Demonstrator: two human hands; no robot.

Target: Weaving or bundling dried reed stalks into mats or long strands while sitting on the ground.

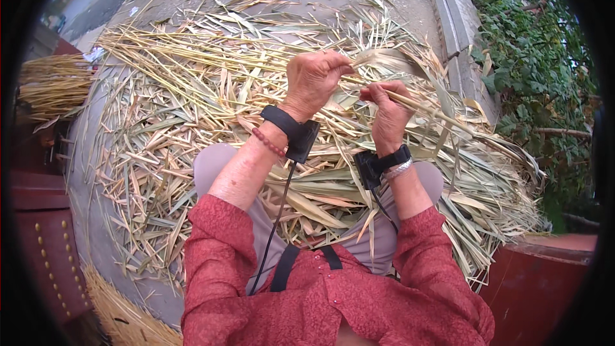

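Observation:
A dry reed-like stalk [435, 112] runs from between my hands toward the right, its leafy end lying over the pile. My right hand [391, 118] is closed around it, thumb on top. Just to the left and a little farther away, my left hand [312, 80] pinches a pale dry leaf [381, 59] near the stalk's other end. The fingertips of the two hands are close together but apart. Beneath them spreads a thick litter of dry leaves [320, 208], some of it between my knees.
Bare yellow stalks [166, 45] lie side by side at the far left. A tied-looking stalk bundle [54, 86] stands beyond them, above a dark red studded panel [48, 243]. Along the right run a stone curb [448, 19] and green bushes [532, 57]. Cables hang from my wrist straps.

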